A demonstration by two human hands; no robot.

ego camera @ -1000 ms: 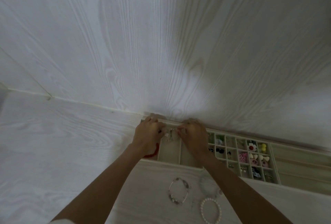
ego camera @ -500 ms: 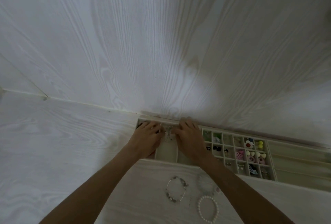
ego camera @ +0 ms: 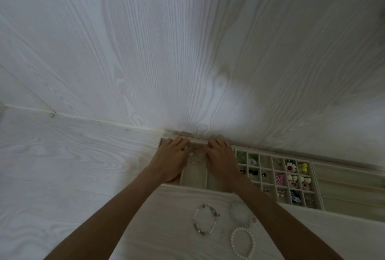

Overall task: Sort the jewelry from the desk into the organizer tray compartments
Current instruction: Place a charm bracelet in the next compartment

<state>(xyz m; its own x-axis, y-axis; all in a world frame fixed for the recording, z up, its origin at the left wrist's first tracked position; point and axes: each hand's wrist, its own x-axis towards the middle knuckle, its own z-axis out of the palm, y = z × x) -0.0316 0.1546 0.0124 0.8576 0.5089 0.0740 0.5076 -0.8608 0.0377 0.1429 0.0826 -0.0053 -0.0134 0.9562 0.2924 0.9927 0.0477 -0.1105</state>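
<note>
While both hands, left hand and right hand, are spread loosely over a beaded bracelet in the tray, no firm grip is discernible; it is judged light, limp and best pinched at its beads.

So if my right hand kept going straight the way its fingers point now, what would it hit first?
Probably the far rim of the organizer tray: the right hand points away from you with its fingertips about at that rim. Just behind it stands the white wood-grain wall. Depth is hard to judge here.
</note>
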